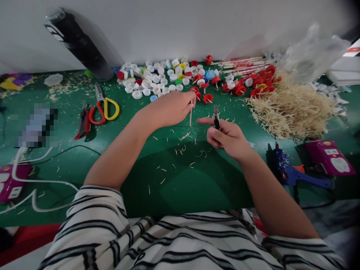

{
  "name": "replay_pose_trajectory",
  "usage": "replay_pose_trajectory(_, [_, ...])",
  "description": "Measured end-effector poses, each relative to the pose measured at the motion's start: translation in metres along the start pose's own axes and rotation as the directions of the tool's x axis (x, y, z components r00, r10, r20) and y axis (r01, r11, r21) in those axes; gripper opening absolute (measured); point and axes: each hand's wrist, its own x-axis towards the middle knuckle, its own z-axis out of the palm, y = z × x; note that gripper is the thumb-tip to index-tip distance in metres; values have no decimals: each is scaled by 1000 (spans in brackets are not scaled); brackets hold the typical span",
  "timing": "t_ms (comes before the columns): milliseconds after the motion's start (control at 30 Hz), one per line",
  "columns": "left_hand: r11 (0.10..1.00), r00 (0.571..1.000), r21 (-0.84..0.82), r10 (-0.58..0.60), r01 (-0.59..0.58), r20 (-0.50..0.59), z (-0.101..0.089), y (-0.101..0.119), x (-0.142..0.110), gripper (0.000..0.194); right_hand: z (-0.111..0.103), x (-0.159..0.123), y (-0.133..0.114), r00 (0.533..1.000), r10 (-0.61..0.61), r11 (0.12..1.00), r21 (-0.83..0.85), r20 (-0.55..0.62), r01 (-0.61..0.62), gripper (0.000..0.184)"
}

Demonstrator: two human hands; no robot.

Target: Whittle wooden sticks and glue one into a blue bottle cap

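Two hands at work, head view; bottle-cap pile taken as landmark. Your left hand, on the near side of the pile, has thumb and fingers pinched together on a thin wooden stick, which hangs roughly point-down. Your right hand, nearer to you and to the right of the pile, is clamped around a utility knife, blade up; index finger stretched out towards the stick. Knife and stick: apart.

Step in hand, judged: whittling the stick; curled wood slivers lie on the green tabletop nearer to you than the pile. Next move calls for a firm hold on the stick, blade laid shallow along it, and your outstretched finger kept out of the edge's path.

Containers: black flask stands at the left end of the pile; contents hidden. Clear plastic bag lies well to the right of the pile, behind the heap of wood shavings; cannot tell what it holds. Red caps along the pile's right side: several have sticks through them.
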Motion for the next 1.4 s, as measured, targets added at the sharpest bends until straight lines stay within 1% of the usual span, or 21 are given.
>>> replay_pose_trajectory(67, [1000, 1000, -5, -7, 7, 5, 0, 1, 0, 36, 1, -1, -2, 998, 26, 993, 116, 53, -32, 57])
replay_pose_trajectory(167, [1000, 1000, -8, -15, 15, 14, 0, 2, -1, 36, 1, -3, -4, 992, 21, 973, 224, 128, -49, 65])
replay_pose_trajectory(233, [1000, 1000, -9, -20, 21, 18, -1, 2, -1, 36, 1, -2, -5, 986, 0, 965, 259, 166, -43, 63])
replay_pose_trajectory(300, [999, 999, -12, -29, 29, 19, 0, 2, -1, 37, 2, -2, -4, 983, -14, 964, 265, 181, -35, 55])
replay_pose_trajectory(467, [1000, 999, -12, -28, 29, 15, 0, 2, 0, 37, 4, 1, -2, 994, -33, 968, 250, 105, 6, 37])
replay_pose_trajectory(600, [1000, 1000, -7, -25, 25, 11, 1, 1, 1, 37, 4, 4, 3, 997, -56, 969, 243, 53, 42, 33])
replay_pose_trajectory(733, [1000, 1000, 5, -17, 17, 4, 3, -1, 1, 35, 3, 6, 6, 999, -41, 970, 240, 30, 33, 34])
replay_pose_trajectory(933, [1000, 1000, 23, -16, 16, -2, 2, 0, 1, 34, 5, 7, 6, 999, -25, 979, 201, 24, 19, 36])
replay_pose_trajectory(1233, [1000, 1000, 17, -25, 25, 8, 2, 1, 1, 34, 5, 6, 6, 1000, -3, 980, 199, 2, 2, 41])
replay_pose_trajectory(1400, [999, 999, 22, -37, 37, 21, 0, 3, 0, 34, 6, 6, 4, 1000, -2, 977, 215, 2, 1, 38])
